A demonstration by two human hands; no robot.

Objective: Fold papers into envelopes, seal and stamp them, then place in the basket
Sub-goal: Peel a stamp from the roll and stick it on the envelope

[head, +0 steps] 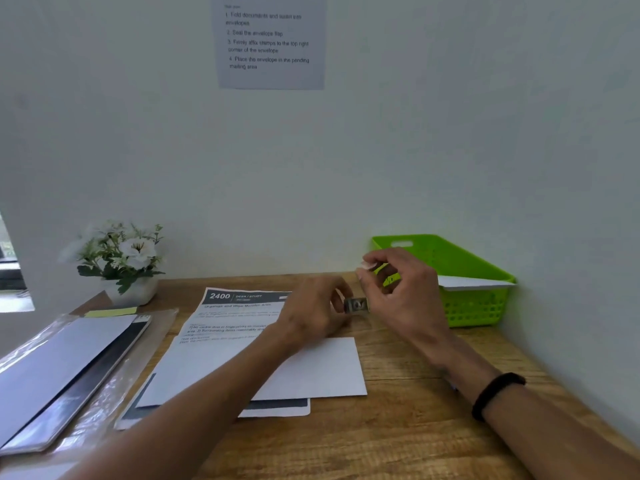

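Observation:
A white envelope (pixel 322 368) lies flat on the wooden desk (pixel 398 427), on top of printed papers (pixel 235 313). Just beyond it, my left hand (pixel 311 311) and my right hand (pixel 398 289) meet over the desk. Between them they hold a small grey stamp piece (pixel 356 304). My right thumb and forefinger are pinched together above it; what they pinch is too small to tell. The green basket (pixel 464 306) stands against the wall at the right, with a white envelope (pixel 471 282) resting in it.
A plastic sleeve of blank envelopes (pixel 65 372) lies at the left with a yellow sticky note (pixel 110 311) behind it. A white pot of flowers (pixel 124 268) stands at the back left. An instruction sheet (pixel 270 39) hangs on the wall.

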